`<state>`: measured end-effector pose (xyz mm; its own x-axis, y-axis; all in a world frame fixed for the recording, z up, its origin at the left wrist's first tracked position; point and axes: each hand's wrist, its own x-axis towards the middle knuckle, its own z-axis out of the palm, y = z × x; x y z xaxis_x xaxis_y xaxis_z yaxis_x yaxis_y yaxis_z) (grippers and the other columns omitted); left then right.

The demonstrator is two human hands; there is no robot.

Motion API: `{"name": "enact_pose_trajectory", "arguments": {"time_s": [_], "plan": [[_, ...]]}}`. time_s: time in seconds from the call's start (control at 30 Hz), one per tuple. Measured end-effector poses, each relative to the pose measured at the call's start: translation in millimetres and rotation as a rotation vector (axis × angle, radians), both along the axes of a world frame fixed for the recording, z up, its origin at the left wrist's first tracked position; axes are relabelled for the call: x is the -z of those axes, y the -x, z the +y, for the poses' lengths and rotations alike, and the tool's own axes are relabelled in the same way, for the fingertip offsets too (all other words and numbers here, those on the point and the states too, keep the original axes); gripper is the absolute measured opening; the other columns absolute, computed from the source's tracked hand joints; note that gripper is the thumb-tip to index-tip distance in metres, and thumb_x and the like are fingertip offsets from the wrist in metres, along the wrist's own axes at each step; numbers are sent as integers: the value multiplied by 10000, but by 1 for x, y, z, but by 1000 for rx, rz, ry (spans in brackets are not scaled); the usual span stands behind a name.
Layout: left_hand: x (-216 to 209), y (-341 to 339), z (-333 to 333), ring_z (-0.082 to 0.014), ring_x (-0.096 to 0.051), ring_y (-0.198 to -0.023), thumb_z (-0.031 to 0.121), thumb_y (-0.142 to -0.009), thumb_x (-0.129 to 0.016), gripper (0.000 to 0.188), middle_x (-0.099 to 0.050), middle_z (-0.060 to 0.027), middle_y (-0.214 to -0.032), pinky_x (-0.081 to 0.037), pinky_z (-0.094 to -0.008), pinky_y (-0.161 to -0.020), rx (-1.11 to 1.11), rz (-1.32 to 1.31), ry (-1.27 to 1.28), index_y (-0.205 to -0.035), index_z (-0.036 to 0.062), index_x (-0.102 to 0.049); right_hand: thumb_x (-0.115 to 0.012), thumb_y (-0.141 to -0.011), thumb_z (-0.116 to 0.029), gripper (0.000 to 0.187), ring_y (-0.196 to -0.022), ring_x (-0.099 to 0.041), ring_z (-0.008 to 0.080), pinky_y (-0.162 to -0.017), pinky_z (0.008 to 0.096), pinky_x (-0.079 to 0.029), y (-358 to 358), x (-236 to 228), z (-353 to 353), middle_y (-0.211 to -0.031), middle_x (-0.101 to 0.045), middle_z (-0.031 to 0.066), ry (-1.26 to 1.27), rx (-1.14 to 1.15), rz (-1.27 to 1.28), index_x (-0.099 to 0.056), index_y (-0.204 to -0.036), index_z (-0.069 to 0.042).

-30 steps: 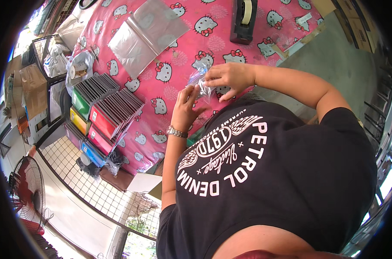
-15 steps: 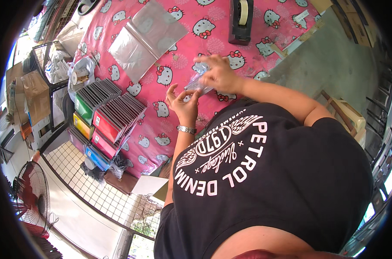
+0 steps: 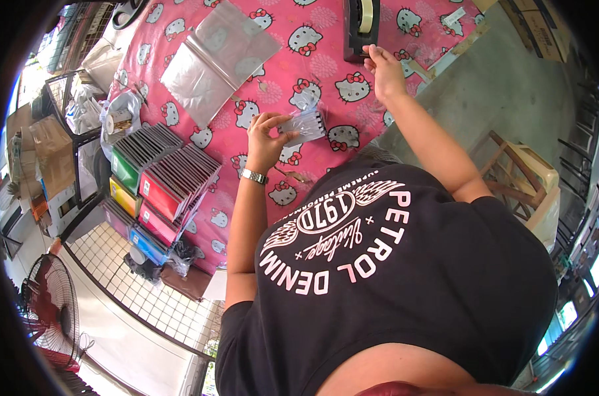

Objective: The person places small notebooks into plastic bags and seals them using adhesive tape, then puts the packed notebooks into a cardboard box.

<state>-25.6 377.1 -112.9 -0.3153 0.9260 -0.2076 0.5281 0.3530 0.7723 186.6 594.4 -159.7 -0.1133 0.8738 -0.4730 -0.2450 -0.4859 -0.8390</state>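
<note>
My left hand (image 3: 268, 137) grips a small spiral notebook (image 3: 304, 127) by its left end, thumb and fingers closed over it. Clear plastic wraps the notebook, and a loose flap of it sticks up at the far side; dark rings line its right edge. Farther away and to the right, my right hand (image 3: 385, 71) reaches to the near end of a black tape dispenser (image 3: 356, 47) that carries a pale roll of tape (image 3: 365, 14). Thumb and forefinger are pinched together there; whatever lies between them is too small to make out.
Clear plastic sleeves (image 3: 213, 59) lie on the pink patterned tablecloth (image 3: 289, 76) beyond my left hand. Stacked spiral notebooks (image 3: 161, 185) in several colours stand at the table's left side. A floor fan (image 3: 48, 310) is at lower left, a beige chair (image 3: 534, 188) at right.
My right hand has left the plastic-wrapped notebook and moved far right to the tape dispenser. My left hand has shifted slightly left and now holds the notebook alone, lying flatter.
</note>
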Motion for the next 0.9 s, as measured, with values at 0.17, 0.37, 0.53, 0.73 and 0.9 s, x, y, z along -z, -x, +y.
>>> {"name": "enact_pose_trajectory", "arguments": {"time_s": [0.17, 0.37, 0.53, 0.73, 0.9], "plan": [[2, 2, 5, -215, -528, -1074, 249, -631, -830, 373, -650, 1, -1013, -327, -409, -1005, 74, -34, 21, -984, 164, -747, -593, -947, -182, 117, -700, -494, 75, -641, 227, -421, -27, 44, -43, -774, -556, -18, 238, -142, 231, -611, -955, -66], [2, 2, -1, -227, -522, -1088, 231, -638, -828, 377, -650, -11, -1020, -364, -400, -992, 50, 4, 39, -995, 151, -742, -668, -879, -267, 241, -552, -431, 111, -518, 261, -353, 57, -34, -12, -693, -530, -5, 16, -1389, 158, -602, -820, -43], [-4, 2, 3, -256, -512, -1101, 201, -653, -826, 363, -647, -48, -1061, -409, -399, -978, 88, -4, 33, -993, 110, -736, -745, -766, -459, 470, -558, -449, 155, -510, 340, -345, 121, -65, -6, -569, -475, 20, -676, -2138, -342, -554, -643, -47], [-4, -5, -3, -235, -519, -1101, 206, -690, -816, 520, -642, -66, -1092, -393, -405, -997, 18, -25, 26, -1170, 101, -649, -712, -719, -645, 623, -566, -464, 181, -520, 368, -360, 88, 25, -2, -559, -451, 46, -389, -2017, -510, -508, -614, -66], [29, -29, -60, -175, -578, -1016, 262, -790, -766, 421, -645, -53, -1026, -456, -339, -857, -608, -607, -54, -1122, 43, -629, -775, -693, -511, 552, -795, -621, 258, -719, 383, -503, 73, -23, -51, -857, -615, 139, -1312, -1161, -378, -641, -977, -57]]}}
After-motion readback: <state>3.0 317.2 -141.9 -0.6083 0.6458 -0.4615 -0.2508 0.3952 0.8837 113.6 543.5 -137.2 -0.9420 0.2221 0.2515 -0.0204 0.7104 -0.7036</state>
